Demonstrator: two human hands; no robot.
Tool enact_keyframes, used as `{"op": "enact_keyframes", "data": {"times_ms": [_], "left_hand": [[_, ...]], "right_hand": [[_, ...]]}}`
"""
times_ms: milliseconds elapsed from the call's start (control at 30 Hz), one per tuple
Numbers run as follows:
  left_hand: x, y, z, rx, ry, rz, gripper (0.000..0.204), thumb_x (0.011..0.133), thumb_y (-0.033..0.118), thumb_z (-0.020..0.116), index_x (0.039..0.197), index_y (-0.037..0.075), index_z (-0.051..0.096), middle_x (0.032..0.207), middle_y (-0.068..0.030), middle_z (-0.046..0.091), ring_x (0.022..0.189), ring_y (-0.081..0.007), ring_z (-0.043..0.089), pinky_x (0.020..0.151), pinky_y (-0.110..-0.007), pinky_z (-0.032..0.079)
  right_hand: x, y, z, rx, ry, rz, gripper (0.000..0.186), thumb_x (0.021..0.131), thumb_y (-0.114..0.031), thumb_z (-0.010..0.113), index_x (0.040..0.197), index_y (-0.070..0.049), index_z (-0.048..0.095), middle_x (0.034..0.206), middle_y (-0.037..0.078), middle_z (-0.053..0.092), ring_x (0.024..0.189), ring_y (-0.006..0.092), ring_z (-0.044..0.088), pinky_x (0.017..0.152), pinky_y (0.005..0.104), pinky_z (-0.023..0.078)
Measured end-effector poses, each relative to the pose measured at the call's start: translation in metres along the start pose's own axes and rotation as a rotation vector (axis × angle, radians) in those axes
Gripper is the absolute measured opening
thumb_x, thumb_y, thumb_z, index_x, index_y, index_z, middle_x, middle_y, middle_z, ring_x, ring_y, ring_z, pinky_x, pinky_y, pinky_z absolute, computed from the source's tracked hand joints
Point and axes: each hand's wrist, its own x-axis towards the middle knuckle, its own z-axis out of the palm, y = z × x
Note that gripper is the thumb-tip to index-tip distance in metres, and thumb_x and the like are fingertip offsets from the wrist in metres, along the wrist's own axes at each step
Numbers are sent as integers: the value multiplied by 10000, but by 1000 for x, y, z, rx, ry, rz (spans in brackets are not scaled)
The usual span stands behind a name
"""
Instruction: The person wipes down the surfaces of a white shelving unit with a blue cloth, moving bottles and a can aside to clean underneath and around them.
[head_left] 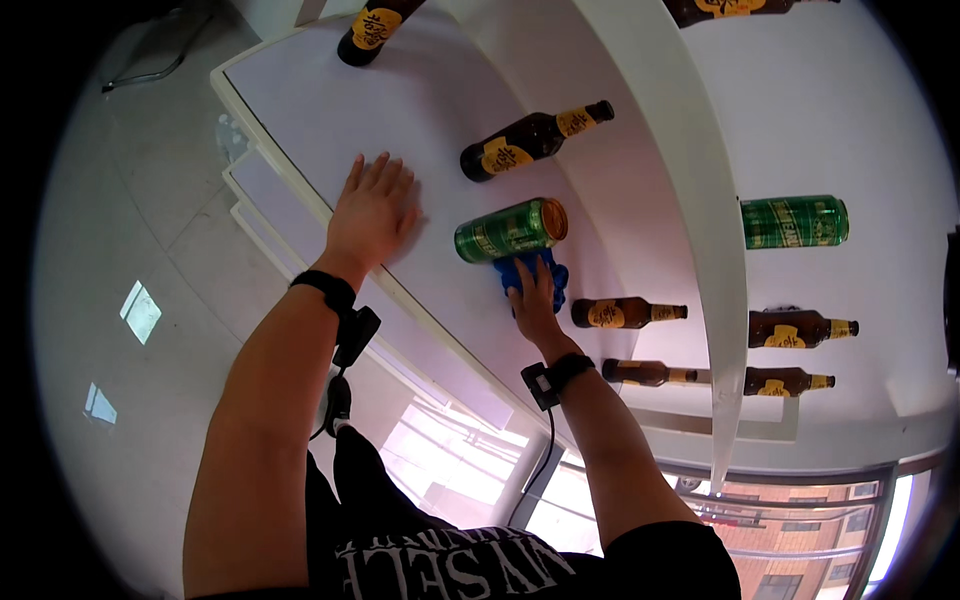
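Note:
My left hand [376, 212] rests flat on the pale shelf board [330, 110] near its front edge, fingers stretched out and holding nothing. Under the fingers of my right hand [537, 296] is a bunched blue cloth [558, 280], pressed against the shelf. Right beside the cloth is a large green can [510, 230] with a copper-coloured end. A brown bottle with a yellow label [520, 140] is just beyond the can. Another brown bottle [625, 313] is close to the right of my right hand. Part of the cloth is hidden by the hand.
More brown bottles, one at the far end [372, 30] and one near my right wrist [645, 373], share this shelf. Past a white curved shelf edge [690, 190] are another green can [795, 221] and several bottles. Tiled floor [140, 230] lies to the left.

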Motion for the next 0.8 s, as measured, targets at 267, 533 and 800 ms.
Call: {"op": "enact_keyframes", "data": {"times_ms": [267,533,800], "left_hand": [[-1,-4,0,-61,85,19,345,879,237,620,1158,34,627,1280,-136,593,1277,-325,495,1123,-474,340],[-4,-8,4,-98,177,34,227,847,153,630,1038,31,653,1141,-117,657,1178,-322,568,1028,-452,433],[2,3,6,-180,183,47,210,836,129,629,1022,38,664,1106,-108,675,1157,-311,584,1002,-437,452]], "right_hand": [[54,65,27,-50,83,-83,571,958,-283,539,1468,-122,341,1533,267,171,1380,518,207,1126,622,220],[118,107,41,-141,46,-36,733,887,-146,602,1504,-47,219,1544,215,185,1405,468,207,1137,577,242],[171,202,40,-40,96,-181,820,854,-203,690,1518,-108,220,1517,248,239,1402,446,245,1132,550,264]]}}
